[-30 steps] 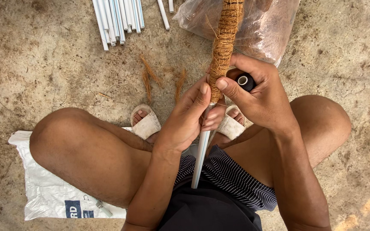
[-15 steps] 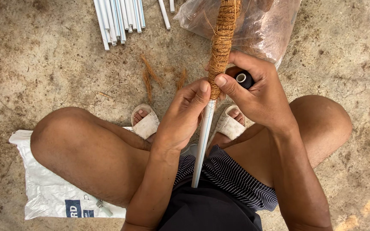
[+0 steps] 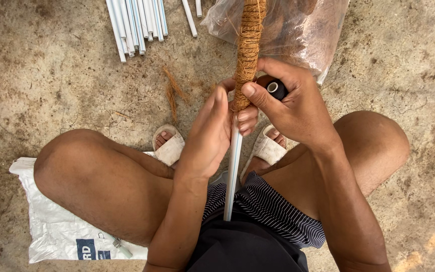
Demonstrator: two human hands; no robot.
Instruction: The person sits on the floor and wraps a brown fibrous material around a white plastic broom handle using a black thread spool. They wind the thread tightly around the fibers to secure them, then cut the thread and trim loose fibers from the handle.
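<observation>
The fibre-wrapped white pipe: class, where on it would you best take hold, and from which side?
Grip the bare white pipe just below the coir wrapping, coming from the left, as the left hand does: smooth, straight, uncovered. The right hand holds a black spool.

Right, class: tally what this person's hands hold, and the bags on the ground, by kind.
Fibre-wrapped white pipe: 1, in both the left hand and right hand
Black spool: 1
Clear plastic bag: 1
White woven sack: 1
Total: 4

White pipe (image 3: 233, 166) wrapped in brown fibre (image 3: 248, 45) — shorts (image 3: 273, 211) black-and-white striped.
</observation>
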